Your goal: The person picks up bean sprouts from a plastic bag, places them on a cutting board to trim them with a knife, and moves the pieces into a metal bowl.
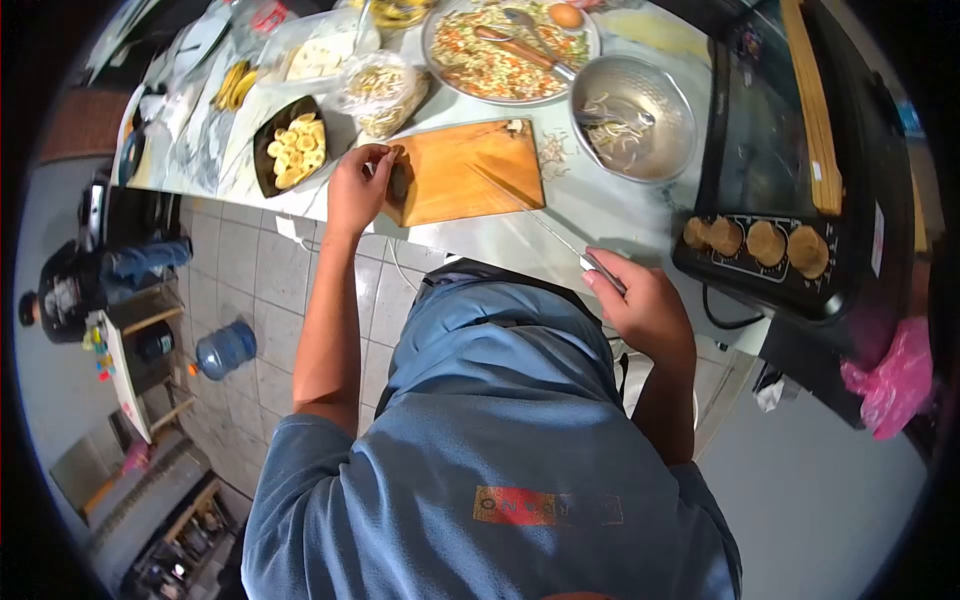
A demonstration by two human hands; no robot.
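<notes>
My right hand (pixel 640 300) is closed round the handle of a knife (pixel 543 225); its thin blade points up and left, with the tip over the wooden cutting board (pixel 470 175). My left hand (pixel 357 190) is at the board's left edge, thumb and fingertips pinched together; whatever is between them is too small to make out. A small pale scrap (pixel 516 127) lies at the board's top right corner. Left of my left hand stands a dark square bowl (pixel 262 160) of pale yellow round slices. Thin pale shreds (pixel 555 152) lie on the counter right of the board.
Beyond the board are a plastic bag of sprouts (pixel 378 95) and a round tray (pixel 432 62) of chopped vegetables with an egg. A metal bowl (pixel 675 125) holds sprouts. A black toaster oven (pixel 740 290) stands right. A water jug (pixel 226 350) and a person (pixel 75 292) are at left.
</notes>
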